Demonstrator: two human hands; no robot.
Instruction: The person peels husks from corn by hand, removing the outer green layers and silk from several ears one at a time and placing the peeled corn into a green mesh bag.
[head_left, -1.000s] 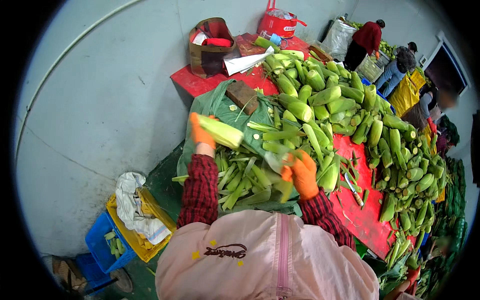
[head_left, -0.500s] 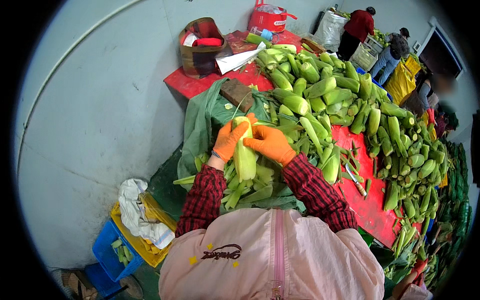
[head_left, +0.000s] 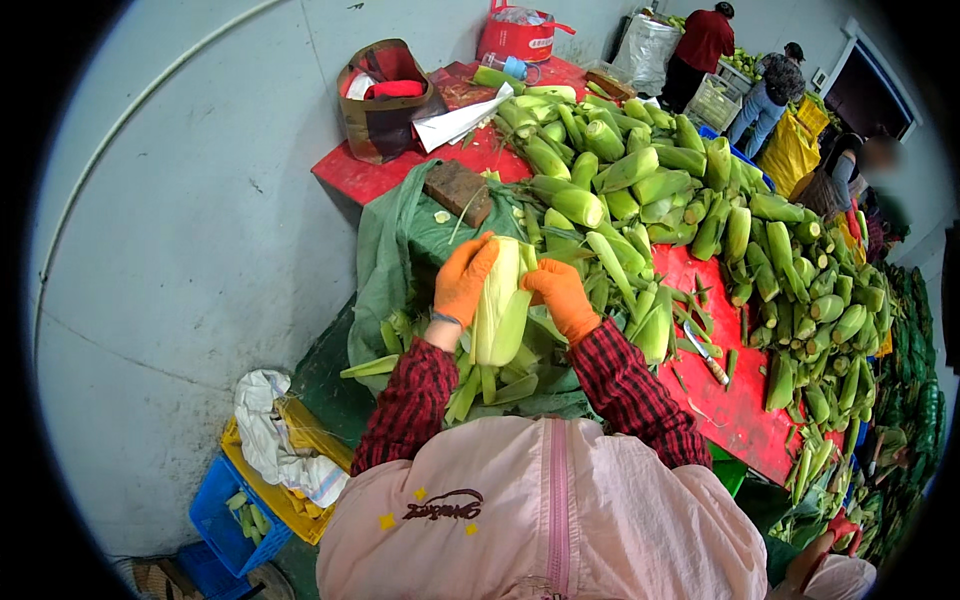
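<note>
Corn heap (head_left: pixel 630 172) forward-right, 1 brown block (head_left: pixel 457 190) ahead, open tabletop (head_left: pixel 738 415) beside knife (head_left: pixel 709 358)

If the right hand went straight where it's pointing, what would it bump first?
The right hand would first meet the pale corn ear, which it seems to touch; beyond, probably the left hand.

Wears orange gloves (head_left: pixel 463 287) and red-and-black checked sleeves (head_left: pixel 408 408). Sports a pale-pink garment (head_left: pixel 650 520) with zip (head_left: pixel 558 490), dark script (head_left: pixel 442 508), yellow stars (head_left: pixel 387 521).

Pale green corn ear (head_left: pixel 494 322), perhaps yellowish
</note>
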